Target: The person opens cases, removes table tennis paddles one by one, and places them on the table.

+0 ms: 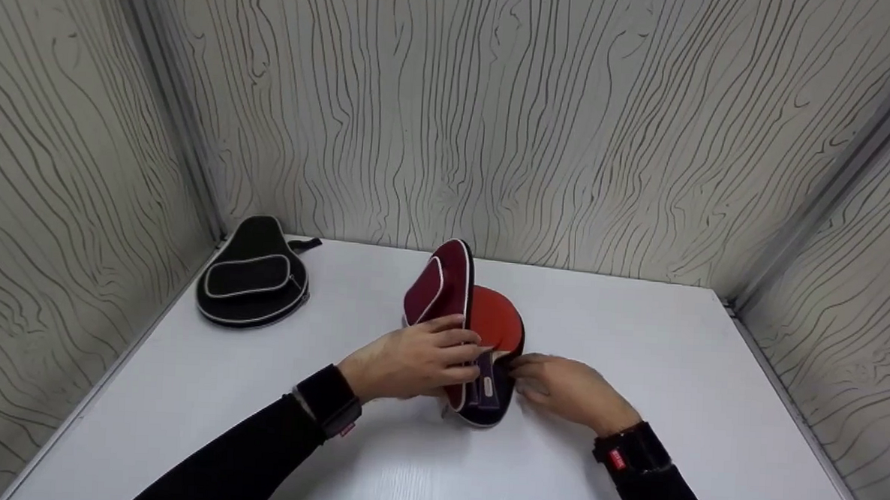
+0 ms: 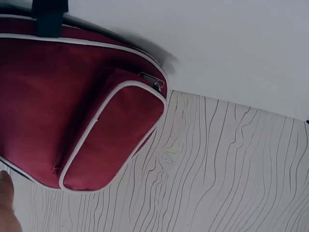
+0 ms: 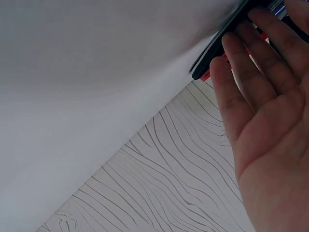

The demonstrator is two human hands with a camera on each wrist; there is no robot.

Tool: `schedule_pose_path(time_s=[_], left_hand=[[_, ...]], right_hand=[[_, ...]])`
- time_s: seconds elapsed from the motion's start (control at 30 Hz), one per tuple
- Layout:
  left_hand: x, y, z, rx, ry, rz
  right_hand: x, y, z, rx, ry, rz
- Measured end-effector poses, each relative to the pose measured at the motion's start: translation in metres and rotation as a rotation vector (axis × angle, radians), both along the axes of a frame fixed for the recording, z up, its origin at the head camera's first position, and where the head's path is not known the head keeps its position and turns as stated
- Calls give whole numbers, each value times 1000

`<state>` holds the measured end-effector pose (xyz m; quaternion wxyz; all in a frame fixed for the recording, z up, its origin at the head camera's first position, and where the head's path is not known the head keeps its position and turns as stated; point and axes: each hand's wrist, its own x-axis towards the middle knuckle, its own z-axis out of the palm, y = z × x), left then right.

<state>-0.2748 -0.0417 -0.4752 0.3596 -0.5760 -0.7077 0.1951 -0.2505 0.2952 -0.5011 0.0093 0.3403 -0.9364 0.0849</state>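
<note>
A red table tennis paddle case [image 1: 455, 280] with white piping stands partly unfolded on the white table, its pocketed cover raised on the left. My left hand [image 1: 418, 358] grips that cover by its edge; in the left wrist view the case's outer pocket [image 2: 116, 135] shows, with part of a finger [image 2: 7, 208] at the lower left. Inside lies a paddle with a red face [image 1: 496, 320] and a dark handle [image 1: 488, 387] towards me. My right hand [image 1: 563, 390] touches the case's right edge; in the right wrist view its fingers [image 3: 241, 67] are fairly straight.
A black paddle case [image 1: 252, 279] with a zipped front pocket lies at the back left of the table [image 1: 622, 318], its strap pointing right. Wood-patterned panels [image 1: 451, 115] enclose the table at the back and both sides.
</note>
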Motion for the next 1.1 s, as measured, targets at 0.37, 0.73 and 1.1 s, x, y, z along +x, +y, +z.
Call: schedule_pose_path(time_s=[0.37,0.73,1.1], left_hand=[[-6,-14,2,13,-48,112],[-13,-26,-5,42,-100,201],[-14,-28,1,133,-275,300]], right_hand=[[-1,4,2,-13,-49,-112],[-3,12,1,4,-68,-193],[-5,13,1,17,-68,-172]])
